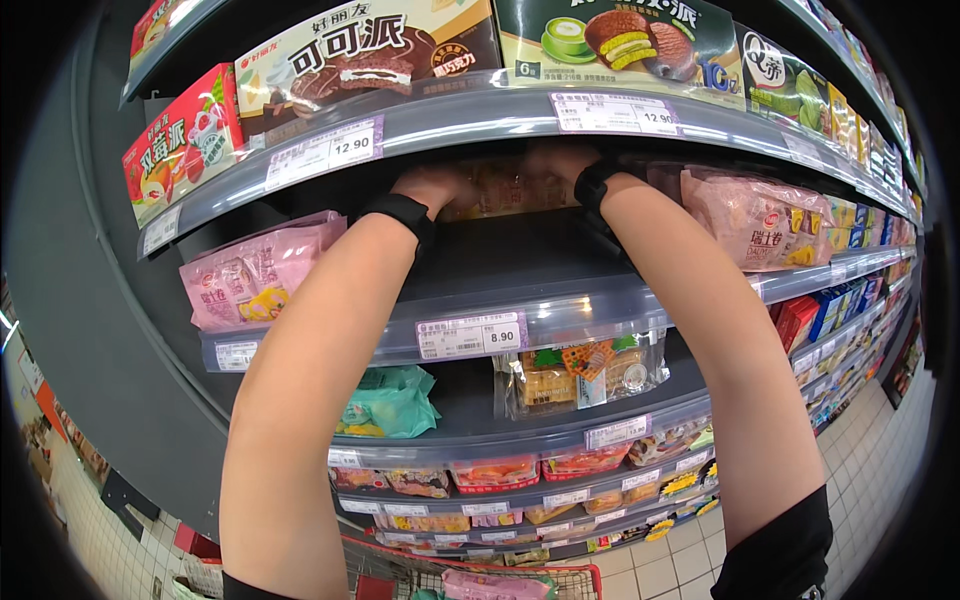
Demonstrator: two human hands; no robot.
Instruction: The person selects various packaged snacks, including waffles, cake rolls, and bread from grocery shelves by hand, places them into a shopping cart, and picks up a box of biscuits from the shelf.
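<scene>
Both arms reach deep into a dark store shelf, a black band on each wrist. My left hand (439, 186) is at the left end of a package (514, 187) at the back of the shelf. At the package's right end is my right hand (559, 163). Both hands are blurred and in shadow; whether the fingers grip the package cannot be told. A pink bag of Swiss rolls (255, 270) stands left of the left forearm, on the same shelf. Another pink bag of Swiss rolls (757, 217) stands right of the right forearm.
Boxes of chocolate pies (367, 56) and green boxes (622, 45) stand on the shelf above, whose lipped edge (465, 109) hangs over the hands. Below are a teal bag (394, 401) and packed waffles (581, 375). A wire shopping cart (596, 577) with pink and teal bags stands at the bottom.
</scene>
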